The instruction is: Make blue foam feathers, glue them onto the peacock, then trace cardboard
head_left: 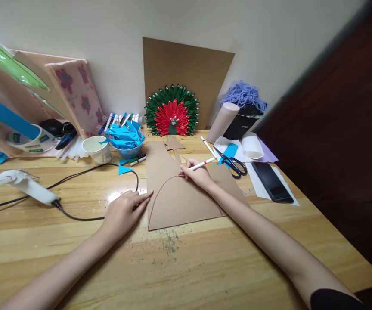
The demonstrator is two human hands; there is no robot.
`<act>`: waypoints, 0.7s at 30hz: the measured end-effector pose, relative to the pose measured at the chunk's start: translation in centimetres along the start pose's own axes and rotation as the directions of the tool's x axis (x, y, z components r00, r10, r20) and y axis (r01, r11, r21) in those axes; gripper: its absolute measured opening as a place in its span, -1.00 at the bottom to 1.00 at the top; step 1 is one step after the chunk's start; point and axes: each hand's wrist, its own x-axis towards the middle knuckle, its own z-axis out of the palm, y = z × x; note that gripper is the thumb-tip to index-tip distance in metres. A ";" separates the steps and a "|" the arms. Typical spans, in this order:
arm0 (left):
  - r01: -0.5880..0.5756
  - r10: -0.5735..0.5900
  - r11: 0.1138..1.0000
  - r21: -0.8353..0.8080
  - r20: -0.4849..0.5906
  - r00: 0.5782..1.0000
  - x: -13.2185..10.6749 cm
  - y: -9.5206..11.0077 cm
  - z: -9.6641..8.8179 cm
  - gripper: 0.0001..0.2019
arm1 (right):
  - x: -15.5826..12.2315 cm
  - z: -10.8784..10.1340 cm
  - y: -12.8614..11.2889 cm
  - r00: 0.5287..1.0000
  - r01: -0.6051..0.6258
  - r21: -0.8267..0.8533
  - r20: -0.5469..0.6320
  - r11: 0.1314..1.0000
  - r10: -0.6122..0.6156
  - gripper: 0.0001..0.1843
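A brown cardboard sheet [169, 202] lies on the table in front of me, with a dark red curved line drawn across it like an arch. My right hand [197, 174] grips a white marker [202, 164] with a red band, its tip low at the top of the curve. Along the sheet's left edge rests my left hand [126, 209], holding nothing, its index finger stretched onto the cardboard. Just beyond the sheet are small cut cardboard pieces [175, 143]. Black-handled scissors [233, 162] lie to the right, over a blue strip.
A glue gun [27, 186] with a black cable lies left. Behind stand a paper cup [96, 148], a bowl of blue strips [126, 142] and a red-green peacock craft [173, 112] against a cardboard panel [189, 64]. A phone [272, 183] and purple yarn [244, 95] are right.
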 end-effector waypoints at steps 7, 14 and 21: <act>0.004 -0.004 1.000 -0.017 0.020 1.000 0.0 -0.2 0.1 -0.67 | -0.4 0.0 0.1 1.000 -0.001 -0.079 0.019 0.997 0.002 -0.70; 0.014 -0.014 1.000 -0.016 0.017 1.000 0.1 0.0 0.0 -0.68 | -0.3 0.0 0.1 0.999 0.020 -0.171 -0.025 0.985 -0.025 -0.72; 0.023 -0.022 1.000 0.000 0.046 0.999 0.1 0.1 -0.2 -0.66 | -0.5 -0.3 0.1 0.998 -0.005 -0.182 -0.067 0.983 -0.007 -0.74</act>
